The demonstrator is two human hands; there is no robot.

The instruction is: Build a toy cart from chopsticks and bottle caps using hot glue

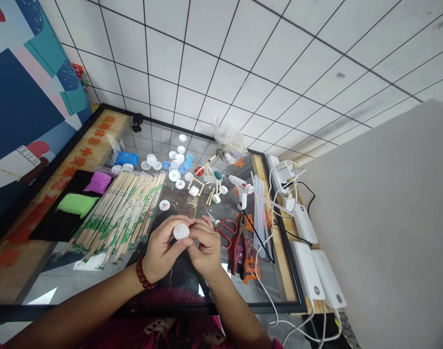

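Observation:
Near the front of the glass table, a round white cap (181,231) is held with its flat face up. My left hand (162,248), with a red bead bracelet at the wrist, has its fingers and thumb around the cap. Against the cap's right side, my right hand (206,245) has its fingers bent in, the fingertips meeting those of my left hand. Whether it pinches the cap or something small is hidden. Just beyond my hands lie a white cap with a printed label (164,205) and red-handled scissors (226,227).
Wrapped chopsticks (123,208) cover the left side, beside green clay (76,205) and purple clay (98,182). White and blue caps (188,164), stick frames (196,186) and a plastic bag (230,143) lie farther back. At right are a glue gun (242,190), glue sticks (259,213), pliers (239,247) and cables.

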